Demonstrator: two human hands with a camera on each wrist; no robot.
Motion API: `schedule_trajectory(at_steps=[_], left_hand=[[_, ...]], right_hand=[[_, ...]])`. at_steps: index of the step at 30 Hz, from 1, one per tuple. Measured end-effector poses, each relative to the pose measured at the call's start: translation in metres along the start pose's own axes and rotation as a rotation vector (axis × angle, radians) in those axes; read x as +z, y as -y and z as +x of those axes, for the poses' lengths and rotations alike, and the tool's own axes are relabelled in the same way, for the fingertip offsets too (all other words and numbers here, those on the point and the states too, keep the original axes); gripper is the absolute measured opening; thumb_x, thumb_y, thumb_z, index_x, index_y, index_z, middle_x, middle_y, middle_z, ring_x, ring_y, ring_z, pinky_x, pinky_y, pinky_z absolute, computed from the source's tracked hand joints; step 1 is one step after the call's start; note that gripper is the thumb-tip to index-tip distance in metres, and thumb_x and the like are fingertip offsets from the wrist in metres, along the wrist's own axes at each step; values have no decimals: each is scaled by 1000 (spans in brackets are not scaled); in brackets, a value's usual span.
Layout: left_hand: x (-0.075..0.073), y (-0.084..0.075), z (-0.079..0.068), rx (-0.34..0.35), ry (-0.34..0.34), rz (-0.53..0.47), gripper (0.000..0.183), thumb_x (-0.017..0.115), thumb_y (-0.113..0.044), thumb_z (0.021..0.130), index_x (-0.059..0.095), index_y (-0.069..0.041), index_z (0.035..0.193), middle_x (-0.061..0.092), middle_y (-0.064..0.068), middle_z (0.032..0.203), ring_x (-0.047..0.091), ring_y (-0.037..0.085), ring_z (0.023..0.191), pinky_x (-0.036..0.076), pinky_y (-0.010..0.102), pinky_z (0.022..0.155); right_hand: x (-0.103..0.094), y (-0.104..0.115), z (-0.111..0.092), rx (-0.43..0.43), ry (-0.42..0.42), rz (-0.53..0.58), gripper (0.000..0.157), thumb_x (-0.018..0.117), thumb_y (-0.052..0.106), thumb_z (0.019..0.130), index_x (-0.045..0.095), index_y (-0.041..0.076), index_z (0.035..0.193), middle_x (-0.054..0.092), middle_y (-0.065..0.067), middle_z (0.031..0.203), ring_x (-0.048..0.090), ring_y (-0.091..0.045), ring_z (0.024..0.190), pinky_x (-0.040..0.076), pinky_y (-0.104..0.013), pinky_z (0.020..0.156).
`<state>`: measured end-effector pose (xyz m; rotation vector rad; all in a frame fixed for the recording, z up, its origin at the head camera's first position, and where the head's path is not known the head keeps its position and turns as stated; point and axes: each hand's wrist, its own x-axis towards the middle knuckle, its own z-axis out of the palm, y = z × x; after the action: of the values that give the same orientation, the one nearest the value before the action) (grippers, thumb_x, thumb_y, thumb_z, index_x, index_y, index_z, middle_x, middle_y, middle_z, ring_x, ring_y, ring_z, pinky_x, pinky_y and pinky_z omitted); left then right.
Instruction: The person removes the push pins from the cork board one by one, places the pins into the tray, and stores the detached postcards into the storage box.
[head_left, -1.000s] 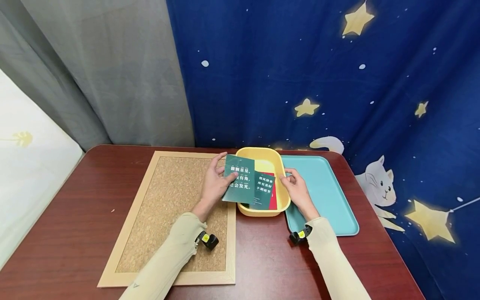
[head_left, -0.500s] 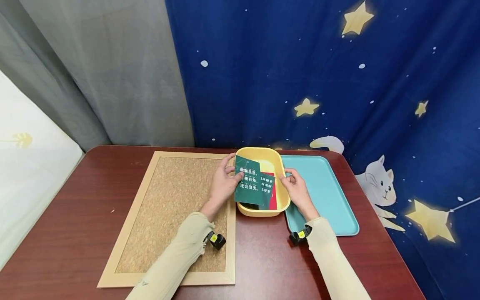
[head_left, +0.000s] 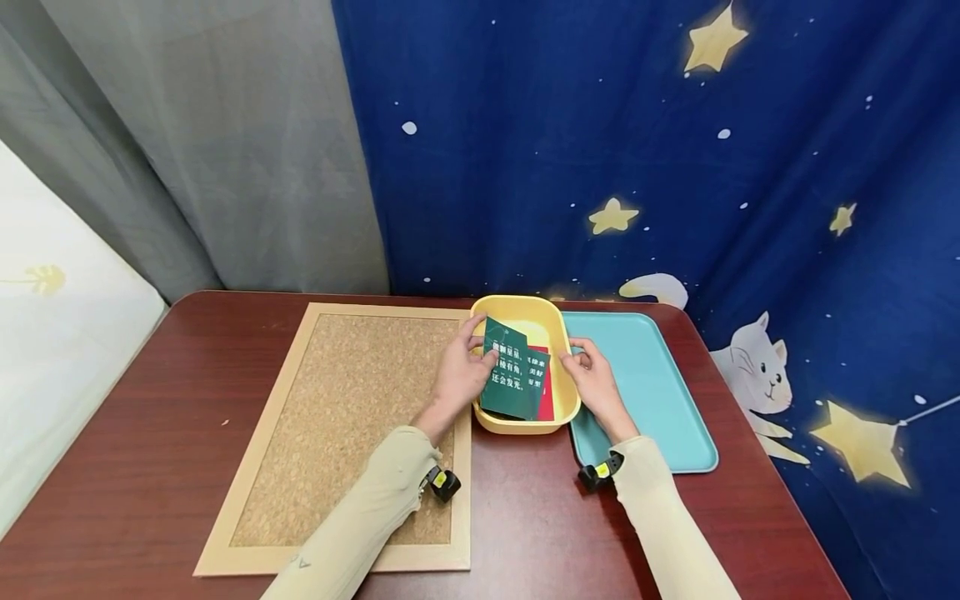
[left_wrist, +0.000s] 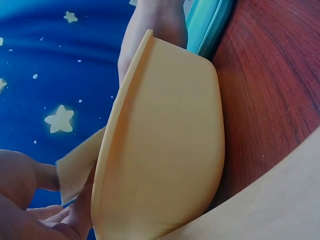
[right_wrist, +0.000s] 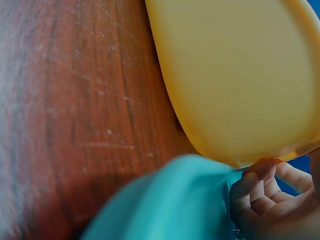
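Observation:
A dark green card (head_left: 507, 379) with white writing is pinched by its left edge in my left hand (head_left: 459, 373), tilted over the yellow bin (head_left: 529, 308). Inside the bin, another green card (head_left: 536, 383) lies over a red card (head_left: 548, 400), both partly covered. My right hand (head_left: 592, 375) grips the bin's right rim between thumb and fingers. In the left wrist view the left hand (left_wrist: 30, 200) is at the bin's rim beside the card's edge (left_wrist: 80, 165). The right wrist view has the right hand (right_wrist: 275, 195) at the bin's side, its fingers curled.
A wood-framed cork board (head_left: 352, 417) lies left of the bin, partly under the left arm. To the right is a teal tray (head_left: 652, 383), beneath the right forearm. All stand on a reddish-brown table (head_left: 540, 517), with curtains (head_left: 480, 167) behind it.
My left hand has moved right and slightly down, bringing the green card from the bin's left edge to over its inside, covering more of the other green card. The right hand stays put.

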<state>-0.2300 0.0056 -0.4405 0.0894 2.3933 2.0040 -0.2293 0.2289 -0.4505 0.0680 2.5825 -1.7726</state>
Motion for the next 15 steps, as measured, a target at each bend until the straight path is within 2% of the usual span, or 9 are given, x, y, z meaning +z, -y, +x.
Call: schedule_trajectory(at_steps=[5, 8, 12, 15], left_hand=[[6, -4, -2, -23, 58, 53, 65, 58, -3, 95, 34, -19, 154, 61, 18, 132, 73, 26, 91, 62, 35, 68], [10, -5, -3, -28, 86, 114, 66, 57, -2, 96, 31, -19, 155, 60, 14, 137, 72, 22, 90, 61, 33, 67], [13, -6, -5, -1, 73, 221, 65, 58, -1, 95, 35, -15, 153, 62, 11, 137, 71, 19, 92, 57, 25, 65], [14, -7, -8, 30, 61, 266, 59, 61, -2, 94, 40, -10, 149, 62, 13, 137, 72, 23, 100, 59, 27, 69]], right_hand=[[0, 0, 0, 2, 5, 6, 40, 57, 20, 101, 53, 0, 136, 60, -34, 100, 64, -36, 76, 55, -30, 58], [0, 0, 1, 4, 6, 5, 41, 57, 21, 101, 53, 0, 136, 60, -33, 99, 64, -30, 72, 54, -29, 57], [0, -1, 1, 2, 8, 8, 40, 57, 20, 101, 53, 0, 136, 60, -31, 97, 64, -29, 71, 55, -29, 56], [0, -1, 1, 0, 9, 11, 40, 57, 19, 101, 53, -1, 135, 61, -29, 94, 64, -33, 72, 55, -31, 57]])
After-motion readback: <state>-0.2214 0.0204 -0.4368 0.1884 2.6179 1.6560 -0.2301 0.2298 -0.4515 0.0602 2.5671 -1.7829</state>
